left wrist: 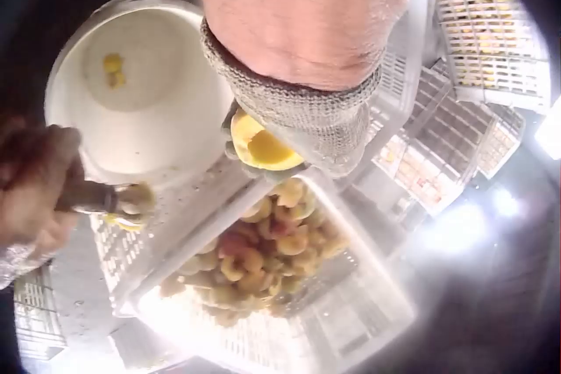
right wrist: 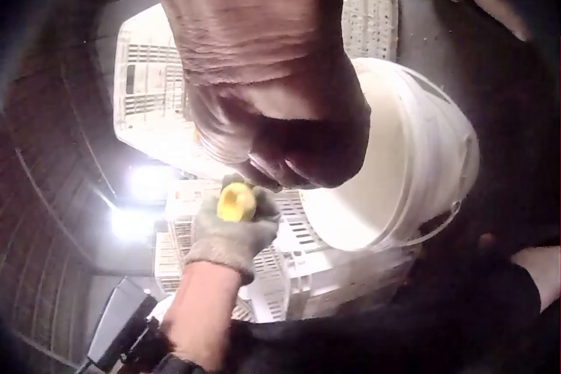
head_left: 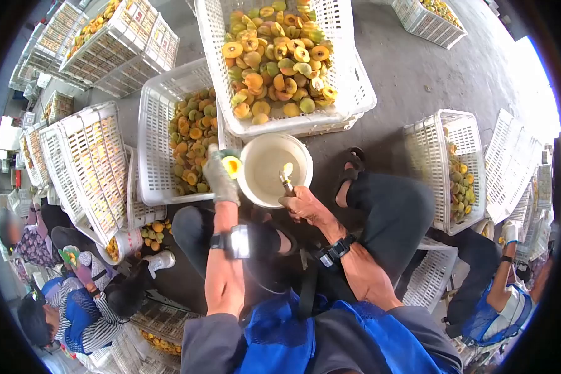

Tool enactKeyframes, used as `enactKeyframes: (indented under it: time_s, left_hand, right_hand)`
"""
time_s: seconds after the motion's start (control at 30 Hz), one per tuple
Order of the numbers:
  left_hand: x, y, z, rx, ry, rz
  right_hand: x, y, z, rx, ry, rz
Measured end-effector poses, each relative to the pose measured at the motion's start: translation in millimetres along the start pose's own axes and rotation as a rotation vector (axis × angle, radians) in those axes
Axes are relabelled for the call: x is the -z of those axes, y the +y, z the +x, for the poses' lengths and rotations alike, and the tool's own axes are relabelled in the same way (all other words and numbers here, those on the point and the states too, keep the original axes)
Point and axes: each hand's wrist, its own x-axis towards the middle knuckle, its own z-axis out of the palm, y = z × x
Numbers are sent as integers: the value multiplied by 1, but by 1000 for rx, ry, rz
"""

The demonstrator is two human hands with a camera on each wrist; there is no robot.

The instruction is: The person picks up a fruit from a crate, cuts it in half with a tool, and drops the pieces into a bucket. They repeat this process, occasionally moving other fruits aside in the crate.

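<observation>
In the head view my left hand [head_left: 220,177], in a grey knit glove, holds a halved yellow peach [head_left: 232,166] at the left rim of a white bucket [head_left: 265,187]. The cut face is up, with a hollow in its middle in the left wrist view. My bare right hand [head_left: 310,207] grips the handle of a small pitting tool [left wrist: 95,197] over the bucket's right side. Yellow flesh clings to the tool's metal end. A few yellow scraps [left wrist: 114,70] lie on the bucket's bottom.
A white crate [head_left: 346,62] of halved peaches stands beyond the bucket. Another peach crate [head_left: 156,143] is at its left, and a third crate [head_left: 441,134] stands at the right. Stacked crates [head_left: 87,168] and a seated person [head_left: 75,311] are at far left. Another person [head_left: 505,305] is at far right.
</observation>
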Motion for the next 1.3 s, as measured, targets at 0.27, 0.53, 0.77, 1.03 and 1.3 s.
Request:
enactKeyframes:
  time_s: [0.27,0.53,0.77,1.03,1.3]
  left_hand:
    - [-4,67,18,-713,153,665]
    - [-146,33,39,-752,-265,856]
    - [-211,1,82,-752,-268,1173]
    - [-183,21,69,-264,-394,463]
    - [-103,40,-16,-50,-432,256]
  right_hand:
    - [21,8,16,79,-28,-6]
    - [42,10,8,176,93,21]
    - [52,10,7,155,154,-71]
    - [55,-28,0,252,274,116]
    - [25,-107,-4,435,325,21]
